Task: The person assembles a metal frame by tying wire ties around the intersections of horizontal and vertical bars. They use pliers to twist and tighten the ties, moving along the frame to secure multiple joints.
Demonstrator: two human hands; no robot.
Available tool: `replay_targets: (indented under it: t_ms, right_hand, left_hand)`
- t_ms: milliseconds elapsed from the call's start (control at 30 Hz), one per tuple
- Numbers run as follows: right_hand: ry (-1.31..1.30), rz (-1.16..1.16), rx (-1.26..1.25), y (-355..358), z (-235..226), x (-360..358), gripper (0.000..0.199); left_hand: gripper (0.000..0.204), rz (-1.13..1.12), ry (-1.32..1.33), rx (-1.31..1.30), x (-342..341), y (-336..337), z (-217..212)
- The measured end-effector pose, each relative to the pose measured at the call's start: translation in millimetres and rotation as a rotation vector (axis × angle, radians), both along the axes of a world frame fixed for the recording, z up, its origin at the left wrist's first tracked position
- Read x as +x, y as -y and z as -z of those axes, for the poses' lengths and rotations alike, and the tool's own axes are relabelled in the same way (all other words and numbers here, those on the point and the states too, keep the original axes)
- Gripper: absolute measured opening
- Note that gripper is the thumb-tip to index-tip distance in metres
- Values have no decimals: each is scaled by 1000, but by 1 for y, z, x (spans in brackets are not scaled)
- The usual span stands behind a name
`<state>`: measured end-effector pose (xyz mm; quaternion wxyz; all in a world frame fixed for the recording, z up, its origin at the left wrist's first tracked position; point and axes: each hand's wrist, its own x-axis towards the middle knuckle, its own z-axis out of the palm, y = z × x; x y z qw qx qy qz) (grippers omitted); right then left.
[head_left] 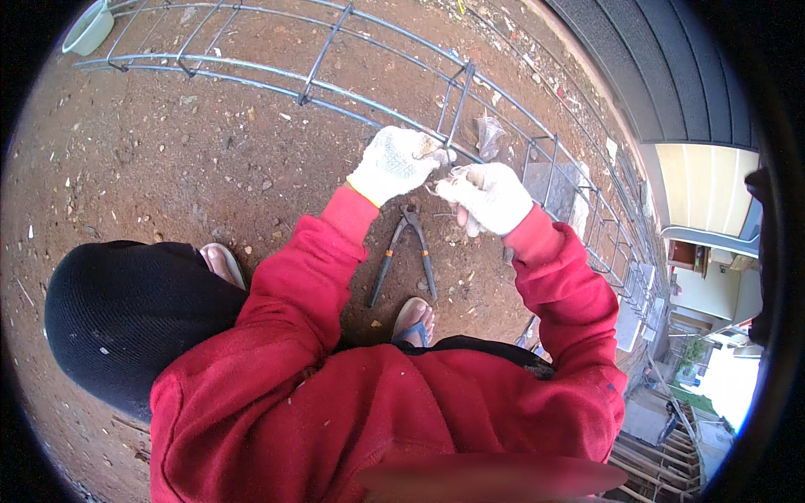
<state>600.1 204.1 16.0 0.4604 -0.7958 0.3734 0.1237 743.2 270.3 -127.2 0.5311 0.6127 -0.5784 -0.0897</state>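
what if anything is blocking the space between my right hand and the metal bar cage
Nothing visible does. The right hand is right by the cage, with the left hand next to it. The pincers lie on the ground, not between them.

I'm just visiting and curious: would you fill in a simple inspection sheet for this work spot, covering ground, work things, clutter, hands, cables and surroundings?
Surface: reddish-brown dirt ground, strewn with small bits.
Work things: long grey metal-bar cage; steel pincers with dark, orange-banded handles, lying spread on the ground.
Clutter: crumpled clear plastic bag; pale green round tub.
Hands: left hand in a white dotted glove, at a cage bar; right hand in a white glove, fingers bent, close beside; both grips unclear.
Cables: nothing seen.
Surroundings: dark grey ribbed panel, cream wall.
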Motion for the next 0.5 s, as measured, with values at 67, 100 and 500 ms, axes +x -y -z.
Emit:
replay_targets:
  t_ms: [67, 100, 500]
  right_hand:
    - [62, -101, -185, 0, 11, -10, 30]
    - [203, -410, -614, 0, 19, -11, 26]
    - [44, -583, -1292, 6, 49, -21, 18]
  left_hand:
    - [15, 20, -126, 22, -1, 0, -3]
    - [15, 28, -187, 33, -2, 0, -5]
    - [21, 167, -84, 99, 13, -13, -27]
